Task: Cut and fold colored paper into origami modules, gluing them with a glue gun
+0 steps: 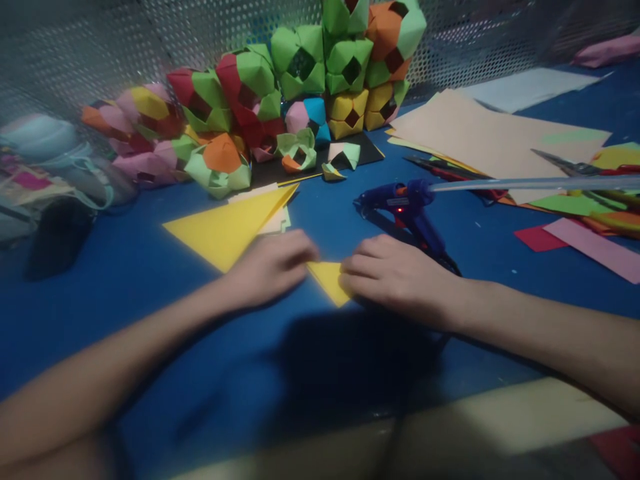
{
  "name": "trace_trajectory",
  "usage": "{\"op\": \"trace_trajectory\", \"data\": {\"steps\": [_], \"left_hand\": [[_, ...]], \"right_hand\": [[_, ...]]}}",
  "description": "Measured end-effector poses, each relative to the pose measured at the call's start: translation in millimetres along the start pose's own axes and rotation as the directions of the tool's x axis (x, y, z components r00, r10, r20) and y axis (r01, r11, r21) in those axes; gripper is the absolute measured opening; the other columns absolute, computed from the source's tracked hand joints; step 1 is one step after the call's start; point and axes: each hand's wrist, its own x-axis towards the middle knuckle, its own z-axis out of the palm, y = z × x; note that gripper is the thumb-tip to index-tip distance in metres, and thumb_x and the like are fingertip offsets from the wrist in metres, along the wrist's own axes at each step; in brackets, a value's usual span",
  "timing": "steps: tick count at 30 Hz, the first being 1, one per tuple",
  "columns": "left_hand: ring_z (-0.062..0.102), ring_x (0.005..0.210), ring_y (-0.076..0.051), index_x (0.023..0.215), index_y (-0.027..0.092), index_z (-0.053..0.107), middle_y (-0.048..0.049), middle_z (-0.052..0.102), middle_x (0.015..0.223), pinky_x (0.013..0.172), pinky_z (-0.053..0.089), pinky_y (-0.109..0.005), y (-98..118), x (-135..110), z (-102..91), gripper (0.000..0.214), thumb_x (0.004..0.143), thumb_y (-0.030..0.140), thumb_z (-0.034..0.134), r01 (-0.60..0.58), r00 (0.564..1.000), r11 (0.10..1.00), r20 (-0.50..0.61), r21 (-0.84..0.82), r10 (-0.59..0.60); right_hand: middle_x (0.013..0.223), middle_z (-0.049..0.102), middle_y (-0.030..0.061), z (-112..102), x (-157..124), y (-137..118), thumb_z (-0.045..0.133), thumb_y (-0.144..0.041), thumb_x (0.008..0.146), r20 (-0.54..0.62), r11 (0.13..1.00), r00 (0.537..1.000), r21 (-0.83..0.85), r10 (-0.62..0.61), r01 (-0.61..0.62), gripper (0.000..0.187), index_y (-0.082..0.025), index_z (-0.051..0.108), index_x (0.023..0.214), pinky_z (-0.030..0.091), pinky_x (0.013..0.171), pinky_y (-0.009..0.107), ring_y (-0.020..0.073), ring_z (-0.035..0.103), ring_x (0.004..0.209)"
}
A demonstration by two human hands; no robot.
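Note:
A small piece of folded yellow paper (330, 281), a triangle pointing towards me, lies between my hands on the blue table. My left hand (273, 265) is closed, its curled fingers at the paper's left corner. On the other side, my right hand (395, 277) has its fingers pressed together over the right part of the paper, hiding that end. Just beyond my left wrist rests a larger folded yellow sheet (215, 230), partly covered by the hand. Behind my right hand stands a blue glue gun (400, 200) with a lit red light and a long glue stick.
Stacked folded-paper modules (300, 63) in several colours line the back, against a perforated metal panel (200, 33). Paper sheets (490, 127) and scissors (565, 163) lie at the right, near pink strips (595, 247). A black object (60, 233) sits at the left.

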Motion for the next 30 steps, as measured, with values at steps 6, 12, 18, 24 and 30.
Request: {"op": "trace_trajectory", "data": {"steps": [6,12,18,24,30], "left_hand": [[0.056,0.078,-0.014,0.086,0.017,0.060,-0.0033,0.061,0.088,0.070,0.044,-0.025,-2.7,-0.5,0.6,0.016,0.078,0.010,0.048,-0.014,1.000,1.000,0.020,0.004,0.014],[0.056,0.080,-0.015,0.088,0.018,0.061,-0.0038,0.060,0.088,0.071,0.044,-0.025,-4.6,-0.8,1.9,0.018,0.079,0.009,0.048,-0.032,0.999,0.999,0.026,0.002,0.032],[0.056,0.080,-0.015,0.087,0.018,0.060,-0.0035,0.059,0.087,0.072,0.045,-0.026,-5.1,-1.1,2.5,0.016,0.080,0.010,0.048,-0.040,0.999,0.999,0.033,-0.008,0.040],[0.055,0.079,-0.014,0.084,0.018,0.058,-0.0030,0.059,0.085,0.073,0.045,-0.026,-5.3,-1.5,4.0,0.014,0.081,0.010,0.047,-0.055,0.998,0.998,-0.001,-0.017,0.055],[0.055,0.079,-0.014,0.084,0.017,0.057,-0.0038,0.059,0.085,0.073,0.045,-0.027,-3.5,-1.4,5.6,0.012,0.082,0.010,0.047,-0.079,0.996,0.997,-0.031,0.002,0.079]], "right_hand": [[0.085,0.065,0.0070,-0.8,-0.5,0.5,0.036,-0.012,0.096,-0.009,1.000,1.000,-0.011,-0.024,0.024,0.031,-0.017,0.064,0.083,0.030,0.069,0.032,0.0197,0.041,0.079],[0.084,0.066,0.0055,0.0,-0.2,0.8,0.033,-0.012,0.097,-0.036,0.998,0.998,-0.024,-0.059,0.058,0.035,-0.017,0.064,0.082,0.031,0.072,0.031,0.0185,0.043,0.078],[0.085,0.067,0.0057,-2.1,-1.1,1.0,0.031,-0.012,0.097,-0.026,0.995,0.995,-0.031,-0.099,0.098,0.038,-0.016,0.065,0.081,0.033,0.076,0.031,0.0180,0.046,0.079],[0.088,0.066,0.0096,1.0,-1.5,-1.7,0.029,-0.013,0.098,-0.051,0.994,0.997,-0.094,0.052,-0.057,0.036,-0.014,0.065,0.094,0.033,0.069,0.032,0.0184,0.047,0.076],[0.084,0.064,0.0103,4.1,-2.4,0.0,0.027,-0.012,0.098,-0.066,0.995,0.995,-0.063,0.073,-0.077,0.039,-0.012,0.065,0.091,0.031,0.067,0.031,0.0191,0.045,0.074]]}}
